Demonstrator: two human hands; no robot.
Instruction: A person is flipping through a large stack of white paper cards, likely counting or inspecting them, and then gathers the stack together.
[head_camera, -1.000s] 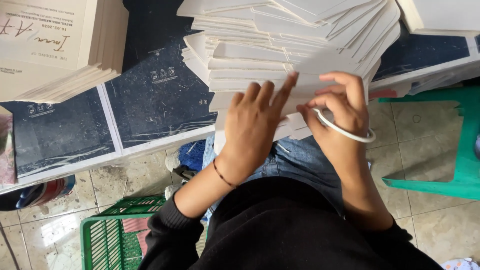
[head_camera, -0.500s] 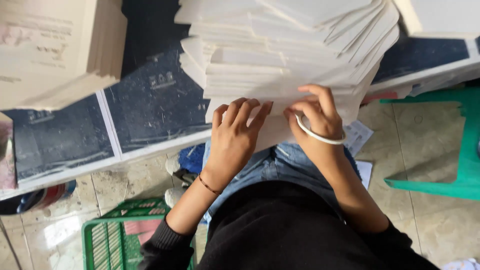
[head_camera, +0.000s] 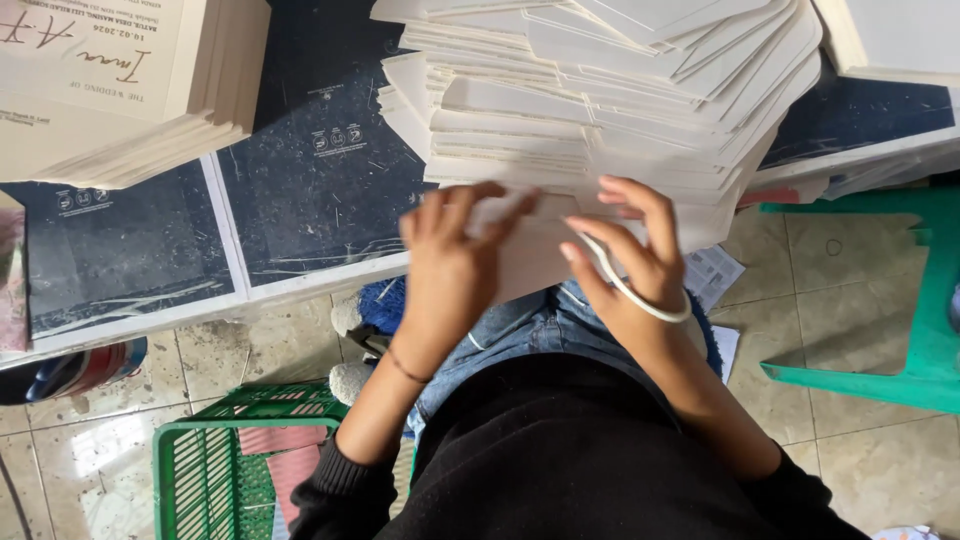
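Dark table (head_camera: 320, 190), card stack (head_camera: 600, 110), hands

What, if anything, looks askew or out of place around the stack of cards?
The big pile of cream cards is fanned unevenly, edges jutting at different angles. Loose printed papers lie on the tiled floor beside the green stool.

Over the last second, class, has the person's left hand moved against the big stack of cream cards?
Yes. The left hand has slid down and flattened: its fingers, earlier raised over the stack of cream cards, now lie along the stack's lower front edge.
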